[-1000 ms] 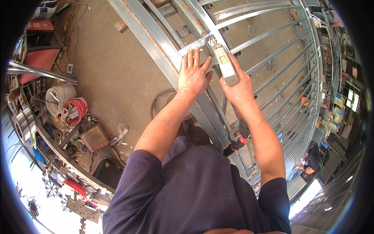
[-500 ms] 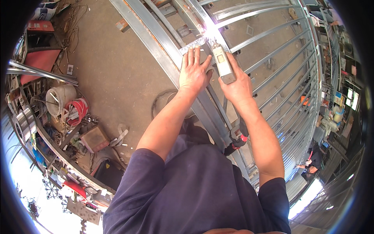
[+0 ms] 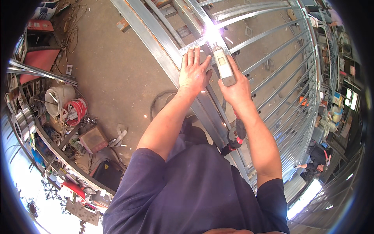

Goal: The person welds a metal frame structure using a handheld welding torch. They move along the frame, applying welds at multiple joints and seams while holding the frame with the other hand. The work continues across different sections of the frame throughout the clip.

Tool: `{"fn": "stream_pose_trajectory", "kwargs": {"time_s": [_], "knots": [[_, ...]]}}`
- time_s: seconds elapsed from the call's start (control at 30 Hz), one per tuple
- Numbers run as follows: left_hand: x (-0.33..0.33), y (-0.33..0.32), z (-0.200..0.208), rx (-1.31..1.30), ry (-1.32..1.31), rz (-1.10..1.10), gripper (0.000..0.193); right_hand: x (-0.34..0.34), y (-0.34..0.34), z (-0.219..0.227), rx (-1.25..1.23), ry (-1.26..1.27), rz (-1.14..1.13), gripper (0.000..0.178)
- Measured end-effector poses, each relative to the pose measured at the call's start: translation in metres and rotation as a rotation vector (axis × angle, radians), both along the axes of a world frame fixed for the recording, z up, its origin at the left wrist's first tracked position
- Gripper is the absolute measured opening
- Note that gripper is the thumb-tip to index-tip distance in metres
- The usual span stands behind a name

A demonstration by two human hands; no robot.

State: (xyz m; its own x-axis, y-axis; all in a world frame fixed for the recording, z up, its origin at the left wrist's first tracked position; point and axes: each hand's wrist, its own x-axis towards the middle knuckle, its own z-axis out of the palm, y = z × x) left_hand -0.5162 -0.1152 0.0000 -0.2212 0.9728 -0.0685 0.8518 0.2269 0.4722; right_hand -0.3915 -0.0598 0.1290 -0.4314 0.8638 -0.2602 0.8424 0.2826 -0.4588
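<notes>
My right hand (image 3: pixel 236 86) is wrapped around a pale, boxy handheld welding gun (image 3: pixel 225 67). A dark cable with red bands (image 3: pixel 236 137) runs back from the gun beneath my right forearm. At the gun's front end, a blinding white-violet glare hides the joint on the steel frame (image 3: pixel 199 15). My left hand (image 3: pixel 193 72) lies with fingers stretched out, fingertips on a short shiny metal piece (image 3: pixel 194 43) that bridges the rails. The left thumb is partly out of sight below the palm.
A grille of curved steel bars (image 3: pixel 269 35) extends to the right. On the left stand a white bucket (image 3: pixel 58 95), a red bucket (image 3: pixel 78 109) and a cardboard box (image 3: pixel 93 139). Another person (image 3: pixel 317 160) is at the far right. Sparks scatter near my hands.
The gun and my right hand have shifted very slightly toward me. The glare has grown and more sparks fly. The banded cable has swung a little; my left hand stays put.
</notes>
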Motion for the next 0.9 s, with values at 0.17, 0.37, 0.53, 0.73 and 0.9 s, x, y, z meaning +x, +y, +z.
{"fn": "stream_pose_trajectory", "kwargs": {"time_s": [0.17,0.37,0.53,0.73,0.9], "knots": [[0.003,0.0,-0.005,0.005,-0.009,0.035,0.064,0.024,-0.019,0.013,0.017,0.113,0.039,0.088],[0.003,0.001,0.001,-0.006,-0.003,0.022,0.064,0.063,-0.045,0.012,0.073,0.078,0.012,0.087],[0.004,0.002,-0.001,-0.028,0.03,0.02,0.063,0.067,-0.051,0.006,-0.001,0.012,-0.086,0.081],[0.003,0.002,0.004,-0.033,0.019,0.007,0.065,0.066,-0.05,0.002,-0.003,-0.001,-0.088,0.082],[0.003,0.002,-0.002,-0.025,0.051,0.011,0.062,0.068,-0.048,-0.004,0.006,-0.013,-0.059,0.085]]}}
